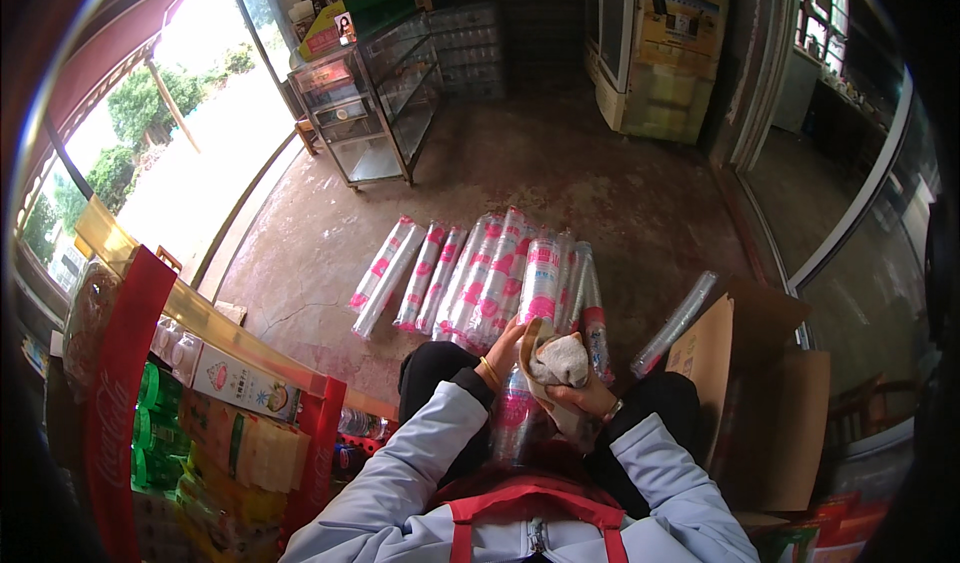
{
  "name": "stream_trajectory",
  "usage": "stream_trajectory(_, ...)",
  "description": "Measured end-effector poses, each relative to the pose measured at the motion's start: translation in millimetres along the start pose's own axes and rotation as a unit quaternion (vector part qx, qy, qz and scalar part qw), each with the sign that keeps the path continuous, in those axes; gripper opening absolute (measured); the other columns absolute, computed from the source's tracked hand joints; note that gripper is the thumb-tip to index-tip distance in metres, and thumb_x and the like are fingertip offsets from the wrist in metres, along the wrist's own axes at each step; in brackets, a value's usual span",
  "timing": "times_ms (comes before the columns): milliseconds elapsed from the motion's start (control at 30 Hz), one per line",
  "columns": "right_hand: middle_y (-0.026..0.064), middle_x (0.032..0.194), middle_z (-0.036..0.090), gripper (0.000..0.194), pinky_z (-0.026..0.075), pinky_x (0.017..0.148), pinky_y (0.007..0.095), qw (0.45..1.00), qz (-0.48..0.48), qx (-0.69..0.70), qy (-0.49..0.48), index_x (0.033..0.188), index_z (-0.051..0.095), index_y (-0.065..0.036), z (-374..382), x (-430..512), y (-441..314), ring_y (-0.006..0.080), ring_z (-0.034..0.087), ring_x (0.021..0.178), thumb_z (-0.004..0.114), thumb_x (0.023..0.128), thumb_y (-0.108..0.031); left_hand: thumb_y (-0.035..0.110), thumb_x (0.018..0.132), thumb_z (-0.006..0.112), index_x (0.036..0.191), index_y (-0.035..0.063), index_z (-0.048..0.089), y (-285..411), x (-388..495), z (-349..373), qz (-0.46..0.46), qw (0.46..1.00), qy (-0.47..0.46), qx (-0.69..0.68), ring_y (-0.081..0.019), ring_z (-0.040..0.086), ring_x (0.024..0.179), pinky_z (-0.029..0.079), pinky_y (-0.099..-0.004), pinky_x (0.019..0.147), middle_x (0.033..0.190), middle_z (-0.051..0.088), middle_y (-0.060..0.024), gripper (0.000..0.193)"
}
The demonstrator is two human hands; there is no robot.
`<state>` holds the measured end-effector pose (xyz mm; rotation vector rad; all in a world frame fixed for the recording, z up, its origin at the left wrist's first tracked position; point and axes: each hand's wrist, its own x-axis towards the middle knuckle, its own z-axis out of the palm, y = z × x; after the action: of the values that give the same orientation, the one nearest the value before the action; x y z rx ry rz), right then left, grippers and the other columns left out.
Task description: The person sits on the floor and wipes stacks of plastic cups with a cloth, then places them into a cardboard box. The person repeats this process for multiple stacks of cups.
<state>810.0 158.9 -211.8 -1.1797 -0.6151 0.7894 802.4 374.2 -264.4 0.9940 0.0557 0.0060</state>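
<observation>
My left hand (501,351) grips a long clear plastic sleeve of stacked cups (541,281) with pink and blue print. In my right hand (589,396) is a bunched, light-coloured cloth (556,360) with a tan edge, resting against the side of the sleeve. The sleeve points away from me, above my lap; its middle is partly hidden by the cloth and hands. On the floor beyond my knees lie several similar sleeves of cups (480,278) side by side. One more sleeve (675,323) lies apart at the right, beside a cardboard box.
An open cardboard box (772,428) stands at my right knee. At my left is a red-framed drinks rack (127,383) with green bottles and cartons. A glass display case (367,127) stands ahead on the concrete floor, left of a yellow-sided cabinet (667,75).
</observation>
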Motion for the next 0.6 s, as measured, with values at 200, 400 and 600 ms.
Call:
stream_trajectory(200, 0.0038, 0.118, 0.059, 0.051, 0.044, 0.094, 0.0307, 1.0, -0.001, 0.01, -0.011, 0.125, 0.054, -0.005, -3.1, -1.8, 2.6, 0.0143, 0.056, 0.108, 0.073, 0.079, -0.012, 0.018, 0.096, 0.046, 0.118, 0.0075, 0.05, 18.6, -9.9, 25.0, -0.02, 0.999, 0.039, -0.029, -0.0149, 0.053, 0.103, 0.042, -0.0308, 0.092, 0.112, 0.055, -0.0036, 0.024)
stream_trajectory(400, 0.0028, 0.118, 0.059, 0.051, 0.044, 0.094, 0.0302, 1.0, 0.013, 0.008, -0.025, 0.126, 0.053, -0.005, 7.3, -0.9, -12.8, 0.0138, 0.055, 0.108, 0.073, 0.079, -0.012, 0.02, 0.093, 0.053, 0.118, 0.0094, 0.051, -12.7, 2.1, -24.0, 0.093, 0.988, 0.055, 0.111, -0.0169, 0.054, 0.103, 0.042, -0.031, 0.091, 0.109, 0.055, -0.005, 0.027)
stream_trajectory(600, 0.002, 0.119, 0.058, 0.055, 0.043, 0.095, 0.0306, 0.998, 0.031, 0.011, -0.047, 0.129, 0.05, -0.006, 12.4, -6.9, -15.6, 0.0137, 0.055, 0.109, 0.073, 0.078, -0.01, 0.037, 0.092, 0.054, 0.111, 0.0082, 0.057, -1.9, 4.9, -34.6, -0.054, 0.98, 0.109, -0.16, -0.0214, 0.061, 0.089, 0.049, -0.0351, 0.083, 0.097, 0.063, -0.0081, 0.035)
